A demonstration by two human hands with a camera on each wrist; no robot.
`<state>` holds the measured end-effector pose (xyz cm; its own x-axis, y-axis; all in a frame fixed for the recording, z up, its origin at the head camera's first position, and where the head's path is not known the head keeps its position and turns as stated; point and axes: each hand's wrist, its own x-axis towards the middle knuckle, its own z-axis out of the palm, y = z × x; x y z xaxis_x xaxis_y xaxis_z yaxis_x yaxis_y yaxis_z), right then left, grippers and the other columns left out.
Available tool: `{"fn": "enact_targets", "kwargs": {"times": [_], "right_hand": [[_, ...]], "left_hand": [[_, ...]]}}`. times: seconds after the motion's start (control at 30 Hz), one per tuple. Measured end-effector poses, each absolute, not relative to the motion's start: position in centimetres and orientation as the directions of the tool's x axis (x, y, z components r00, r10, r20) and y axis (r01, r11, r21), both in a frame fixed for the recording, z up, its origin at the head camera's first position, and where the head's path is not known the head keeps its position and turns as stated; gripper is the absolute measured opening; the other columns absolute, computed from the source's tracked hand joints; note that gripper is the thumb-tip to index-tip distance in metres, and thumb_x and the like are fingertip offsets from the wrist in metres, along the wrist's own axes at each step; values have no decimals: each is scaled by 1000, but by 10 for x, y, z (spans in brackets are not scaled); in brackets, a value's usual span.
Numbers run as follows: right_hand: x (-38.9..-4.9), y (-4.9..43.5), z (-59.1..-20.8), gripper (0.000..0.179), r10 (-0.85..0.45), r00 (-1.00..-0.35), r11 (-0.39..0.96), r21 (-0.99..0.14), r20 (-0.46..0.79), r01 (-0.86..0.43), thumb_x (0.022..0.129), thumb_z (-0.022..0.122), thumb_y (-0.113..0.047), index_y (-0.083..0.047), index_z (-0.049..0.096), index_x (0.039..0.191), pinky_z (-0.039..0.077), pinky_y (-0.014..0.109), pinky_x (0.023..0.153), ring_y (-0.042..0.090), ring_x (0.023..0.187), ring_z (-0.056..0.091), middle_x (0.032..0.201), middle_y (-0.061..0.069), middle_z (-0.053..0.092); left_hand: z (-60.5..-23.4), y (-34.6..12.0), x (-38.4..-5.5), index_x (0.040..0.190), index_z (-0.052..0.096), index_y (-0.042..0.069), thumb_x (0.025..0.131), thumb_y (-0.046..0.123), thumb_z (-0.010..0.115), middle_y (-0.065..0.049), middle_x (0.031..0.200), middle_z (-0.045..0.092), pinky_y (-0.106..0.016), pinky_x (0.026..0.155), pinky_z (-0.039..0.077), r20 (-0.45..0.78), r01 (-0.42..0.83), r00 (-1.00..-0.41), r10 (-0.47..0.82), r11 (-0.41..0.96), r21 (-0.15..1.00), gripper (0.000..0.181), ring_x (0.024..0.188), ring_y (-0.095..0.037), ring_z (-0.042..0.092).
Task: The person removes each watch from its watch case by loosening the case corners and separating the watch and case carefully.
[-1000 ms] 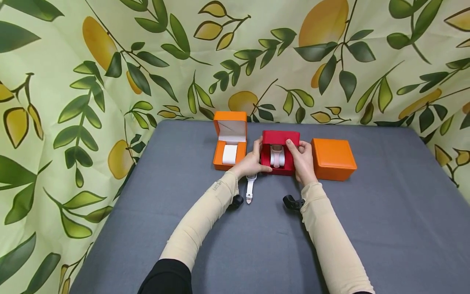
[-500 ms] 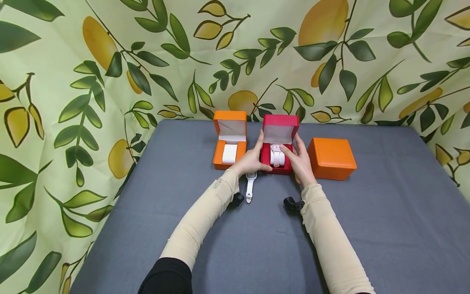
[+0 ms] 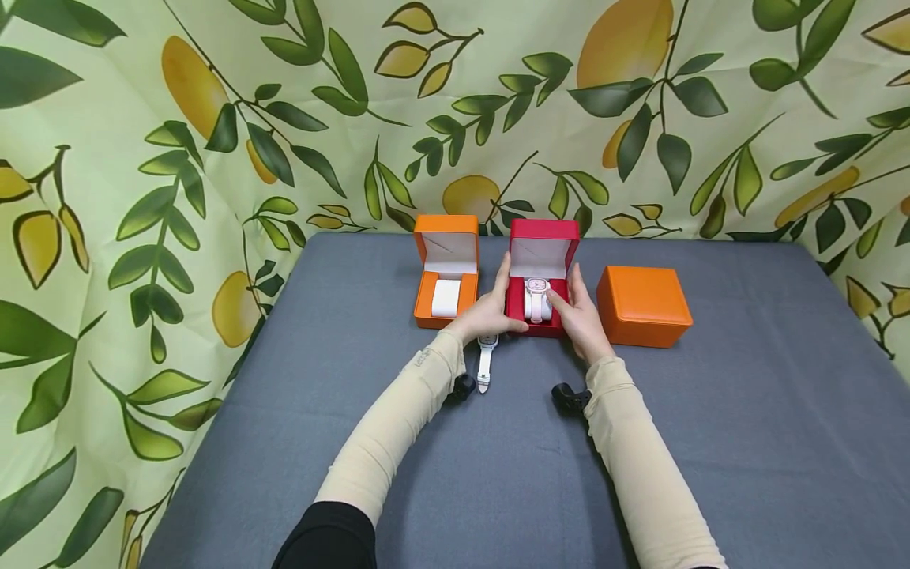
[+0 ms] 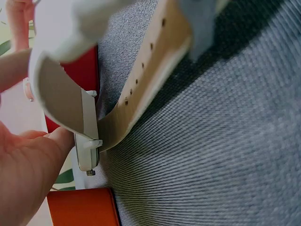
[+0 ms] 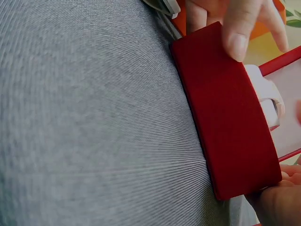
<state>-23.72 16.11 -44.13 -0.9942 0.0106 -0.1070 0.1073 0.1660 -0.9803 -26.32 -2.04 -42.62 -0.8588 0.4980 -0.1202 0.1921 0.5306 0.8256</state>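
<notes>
A red watch box (image 3: 538,328) stands with its lid raised, and a pink-and-white wristwatch (image 3: 536,296) sits round the white cushion inside. My left hand (image 3: 486,314) grips the box's left front corner, thumb (image 5: 236,44) on the front and fingers along the side. At the box's right side, my right hand (image 3: 584,316) has its fingers extended beside the lid and its thumb close to the watch. Another wristwatch, with a white strap (image 3: 484,370), lies below my left hand; its tan strap lining (image 4: 141,80) shows large in the left wrist view.
An open orange watch box (image 3: 430,322) with a bare white cushion (image 3: 445,298) stands left of the red one. A closed orange box (image 3: 644,305) stands to the right. Grey cloth (image 3: 512,474) covers the table; a leaf-patterned curtain (image 3: 526,150) hangs behind.
The red lid has swung from partly lowered to upright. My right thumb has left the lid and come down beside the watch. My left hand has kept its place.
</notes>
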Motion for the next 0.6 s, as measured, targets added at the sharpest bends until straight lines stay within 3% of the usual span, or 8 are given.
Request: {"fn": "enact_targets", "kwargs": {"times": [0.13,0.3,0.37,0.47,0.6], "right_hand": [[-238,162,-445,82,-11,-995,178,-979,-99,96,93,50,-10,-23,-8,149,7,41,119,20,147,2,159,-2,-4],[-239,165,-445,85,-36,-994,152,-983,-108,101,90,52,-3,-22,-6,150,11,41,119,23,146,6,159,1,-1],[-240,165,-446,86,-51,-992,145,-984,-112,103,89,52,-1,-20,-5,150,12,42,118,25,145,8,159,4,1],[-240,166,-448,88,-78,-990,143,-984,-119,107,87,53,3,-16,-4,151,15,43,118,27,144,9,159,7,2],[-239,169,-447,86,-122,-984,147,-983,-129,110,85,54,5,-12,1,151,11,43,118,27,145,0,159,6,-8]], "left_hand": [[-427,-19,-261,147,-12,29,84,29,65,-14,155,22,-36,109,35,-145,149,-872,468,534,832,99,134,-26,41],[-427,-16,-261,145,10,19,86,25,64,-17,133,49,-34,93,48,-110,192,-890,442,583,789,80,106,-27,57],[-427,-15,-261,145,19,18,84,24,66,-16,129,52,-34,92,48,-96,202,-897,432,592,780,77,106,-26,56],[-426,-14,-263,145,27,19,81,24,68,-12,141,45,-34,100,44,-89,207,-902,423,605,769,76,120,-25,51],[-427,-14,-264,146,31,20,79,26,70,-7,153,28,-33,111,33,-99,205,-900,425,611,765,77,138,-19,33]]}}
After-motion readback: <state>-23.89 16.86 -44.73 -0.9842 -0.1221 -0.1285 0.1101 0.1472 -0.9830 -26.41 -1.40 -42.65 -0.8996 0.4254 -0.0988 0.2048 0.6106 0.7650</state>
